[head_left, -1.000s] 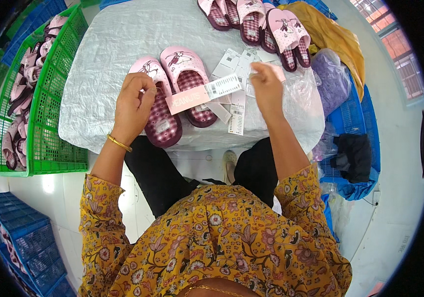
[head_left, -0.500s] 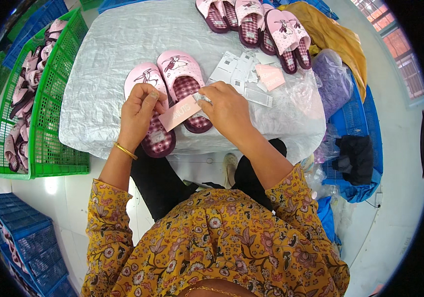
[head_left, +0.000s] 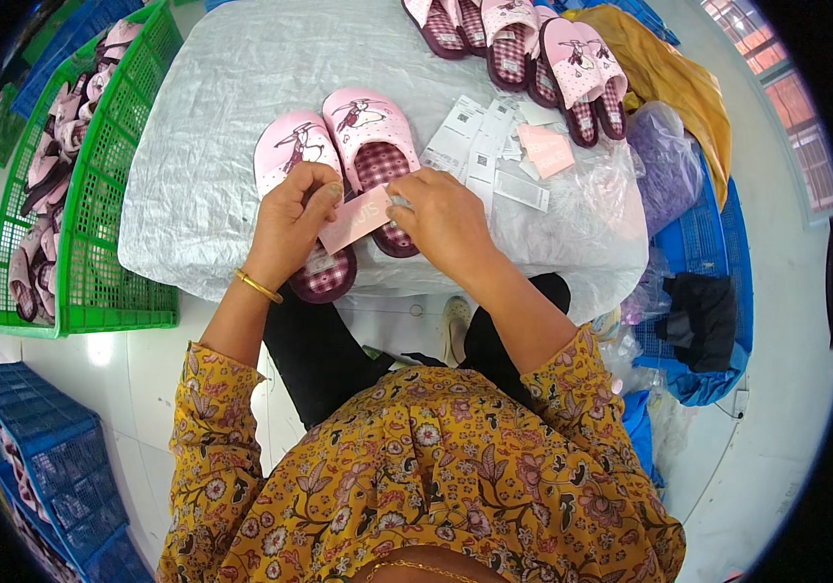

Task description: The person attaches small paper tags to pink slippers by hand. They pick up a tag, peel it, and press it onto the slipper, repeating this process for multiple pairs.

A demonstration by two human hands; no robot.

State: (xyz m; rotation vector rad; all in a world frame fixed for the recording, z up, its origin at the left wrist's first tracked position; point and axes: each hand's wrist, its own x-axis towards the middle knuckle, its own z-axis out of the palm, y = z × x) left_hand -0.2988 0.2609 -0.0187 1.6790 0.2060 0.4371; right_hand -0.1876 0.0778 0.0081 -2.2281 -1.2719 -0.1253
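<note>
A pink card (head_left: 350,225) with pale lettering is held between my two hands, tilted with its right end higher. My left hand (head_left: 290,225) pinches its left end. The fingers of my right hand (head_left: 443,219) close on its upper right corner. Beneath the card lies a pair of pink slippers with a printed animal figure and checked dark-red insoles: the left slipper (head_left: 292,146) is partly covered by my left hand, and the right slipper (head_left: 366,112) shows its insole beside the card.
Paper label sheets (head_left: 457,136) and a loose pink card (head_left: 544,151) lie right of the slippers. More slippers (head_left: 572,68) stand at the far right of the covered table (head_left: 212,87). A green crate (head_left: 110,223) of slippers stands left, blue crates (head_left: 52,447) below it. Plastic bags (head_left: 667,165) fill the right side.
The scene has shifted slightly to the right in view. My right fingers have come down onto the card's right end, where a small whitish piece showed between them before.
</note>
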